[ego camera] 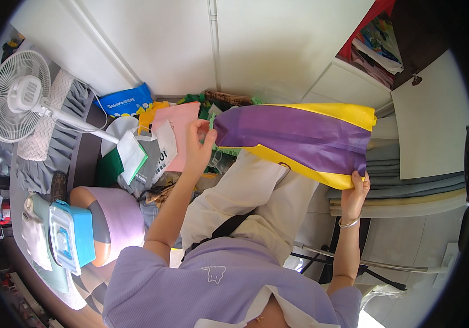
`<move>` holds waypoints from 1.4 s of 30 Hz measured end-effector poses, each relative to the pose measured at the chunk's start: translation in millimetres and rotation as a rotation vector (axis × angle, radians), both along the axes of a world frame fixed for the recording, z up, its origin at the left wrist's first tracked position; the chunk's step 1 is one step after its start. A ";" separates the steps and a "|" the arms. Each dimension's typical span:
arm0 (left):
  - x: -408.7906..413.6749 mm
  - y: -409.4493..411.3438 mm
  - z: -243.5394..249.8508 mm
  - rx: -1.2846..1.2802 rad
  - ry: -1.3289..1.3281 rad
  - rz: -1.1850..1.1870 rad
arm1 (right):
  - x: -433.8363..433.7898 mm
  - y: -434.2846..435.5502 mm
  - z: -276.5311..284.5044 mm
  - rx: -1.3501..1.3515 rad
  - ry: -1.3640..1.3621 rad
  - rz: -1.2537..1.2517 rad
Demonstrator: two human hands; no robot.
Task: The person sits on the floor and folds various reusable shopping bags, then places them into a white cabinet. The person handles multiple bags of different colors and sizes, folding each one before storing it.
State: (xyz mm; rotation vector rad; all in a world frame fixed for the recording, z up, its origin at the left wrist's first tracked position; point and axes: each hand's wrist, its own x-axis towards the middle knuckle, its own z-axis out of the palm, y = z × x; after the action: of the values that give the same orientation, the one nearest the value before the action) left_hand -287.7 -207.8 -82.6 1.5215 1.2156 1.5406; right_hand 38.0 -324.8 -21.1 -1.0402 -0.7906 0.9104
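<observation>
A purple and yellow fabric shopping bag (296, 125) is stretched sideways above my lap. My left hand (200, 143) grips its narrower left end, where a bit of light green shows by the fingers. My right hand (354, 192), with a bangle at the wrist, pinches the lower right corner between thumb and fingers. The bag looks flat, with creases along its length. Below and left of it lies a heap of bags, among them a pink paper bag (179, 135), a grey bag with writing (150, 164) and a blue bag (125, 100).
A white stand fan (23, 92) leans into the left side. Near it are a round stool (121, 225) and a blue box with a clear lid (82, 233). Folded grey cloths (415, 180) are stacked at right, beside an open cabinet door (431, 123). White cabinet doors (168, 45) stand ahead.
</observation>
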 end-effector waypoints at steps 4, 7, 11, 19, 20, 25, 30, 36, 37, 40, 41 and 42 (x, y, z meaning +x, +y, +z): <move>-7.8 -12.1 -9.6 -0.593 -0.332 -0.292 | -0.7 -5.9 -5.8 -0.005 -0.042 0.025; -5.5 -7.2 -11.2 -0.688 -0.405 -0.342 | -0.2 -5.3 -6.3 -0.005 -0.053 0.042; -4.7 -2.9 -14.6 -0.654 -0.309 -0.378 | -3.5 -8.3 -4.5 -0.019 -0.047 0.060; 7.3 -3.3 2.9 -0.519 -0.239 -0.247 | 0.5 -7.0 5.5 -0.198 -0.214 0.008; 5.6 -3.3 5.0 -0.511 -0.211 -0.228 | 3.2 -8.9 7.8 -0.107 -0.178 0.016; -8.5 -13.2 -1.2 -0.539 0.047 -0.186 | 3.7 -19.6 3.8 -0.270 -0.186 -0.049; -39.5 -34.7 -47.9 -0.447 0.351 -0.320 | 27.2 -54.9 -31.0 -0.406 -0.359 0.130; -4.1 -17.5 42.0 0.145 0.684 -0.385 | 36.8 -56.8 -41.6 -0.402 -0.344 0.171; 0.1 -12.0 45.0 0.132 0.748 -0.459 | 38.8 -56.6 -45.1 -0.395 -0.338 0.186; 10.8 -0.8 47.8 0.204 0.865 -0.639 | 35.8 -55.0 -40.6 -0.415 -0.334 0.180; 13.4 -0.2 51.4 0.218 0.878 -0.660 | 31.6 -52.5 -38.1 -0.414 -0.334 0.157; 15.9 -1.1 56.8 0.229 0.889 -0.688 | 27.7 -52.2 -36.6 -0.420 -0.332 0.130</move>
State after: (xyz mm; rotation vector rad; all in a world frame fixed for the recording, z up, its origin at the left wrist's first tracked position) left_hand -271.9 -208.8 -25.9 2.5642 0.7608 0.5419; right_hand 65.7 -377.1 -57.7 -1.5498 -0.9742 1.0558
